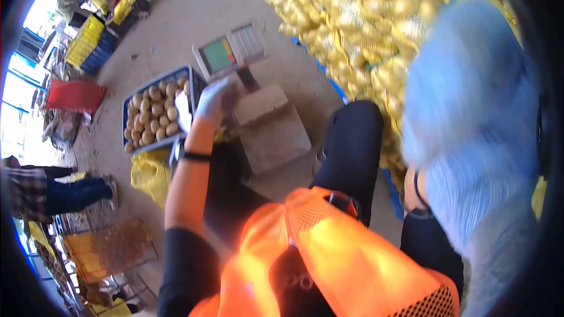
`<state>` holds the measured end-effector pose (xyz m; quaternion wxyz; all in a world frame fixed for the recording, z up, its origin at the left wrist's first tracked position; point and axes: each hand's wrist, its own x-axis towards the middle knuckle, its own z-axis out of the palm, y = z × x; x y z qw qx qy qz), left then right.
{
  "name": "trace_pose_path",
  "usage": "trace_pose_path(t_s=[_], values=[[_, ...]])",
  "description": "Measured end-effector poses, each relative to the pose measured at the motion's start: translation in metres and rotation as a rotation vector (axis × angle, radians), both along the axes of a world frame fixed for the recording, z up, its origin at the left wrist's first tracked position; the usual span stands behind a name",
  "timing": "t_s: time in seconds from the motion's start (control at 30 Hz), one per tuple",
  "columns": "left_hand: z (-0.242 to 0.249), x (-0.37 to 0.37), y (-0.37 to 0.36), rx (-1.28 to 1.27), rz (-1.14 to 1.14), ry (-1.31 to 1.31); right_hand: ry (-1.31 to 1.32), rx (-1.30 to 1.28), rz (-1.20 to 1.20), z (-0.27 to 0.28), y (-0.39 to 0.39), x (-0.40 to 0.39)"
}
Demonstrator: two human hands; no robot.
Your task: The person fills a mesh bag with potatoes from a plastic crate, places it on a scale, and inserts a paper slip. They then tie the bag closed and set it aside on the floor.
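My left hand [216, 101], in a pale glove, reaches down to the near side of a platform scale [273, 141]. It overlaps the scale's post below the green display [218, 56], and its fingers are blurred. A blue crate [126, 118] of round brown produce [154, 114] stands just left of this hand. My right hand [464, 76], in a light blue glove, is raised very close to the camera and smeared by motion. Behind it, in this view, lie yellow mesh bags [364, 9] filled with round pale produce. I cannot tell what either hand holds.
A yellow mesh bag [148, 176] lies beside the crate. My knees flank the scale. Further left are a standing person [53, 191], a red sheet-like object [73, 95], stacked yellow and blue crates [91, 44], and an orange-brown panel [108, 249]. Blue sheeting [335, 85] edges the bag pile.
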<state>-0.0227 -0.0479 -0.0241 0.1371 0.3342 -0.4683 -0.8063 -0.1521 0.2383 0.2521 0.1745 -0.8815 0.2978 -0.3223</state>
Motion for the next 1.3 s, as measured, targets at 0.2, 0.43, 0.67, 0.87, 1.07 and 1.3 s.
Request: trace_pose_path(t_s=[0.2, 0.43, 0.67, 0.87, 1.07, 1.3], values=[[-0.008, 0.044, -0.013, 0.007, 0.159, -0.091, -0.346, -0.626, -0.664, 0.007, 0.02, -0.031], [-0.105, 0.043, -0.038, 0.094, 0.171, -0.352, -0.357, -0.628, -0.787, -0.033, -0.03, -0.039], [-0.319, 0.055, -0.042, -0.498, -0.094, -1.104, -0.459, -0.298, -0.746, -0.075, -0.089, -0.05], [-0.307, 0.054, -0.039, -0.816, -0.247, -1.167, -0.87, 0.247, -0.853, -0.161, -0.162, -0.057], [-0.333, 0.042, -0.065, -0.911, -0.333, -1.093, -0.188, 0.848, -0.828, -0.314, -0.165, -0.058], [-0.358, 0.031, -0.076, -1.018, -0.542, -1.28, 0.423, 0.84, -0.426, -0.337, -0.159, -0.047]])
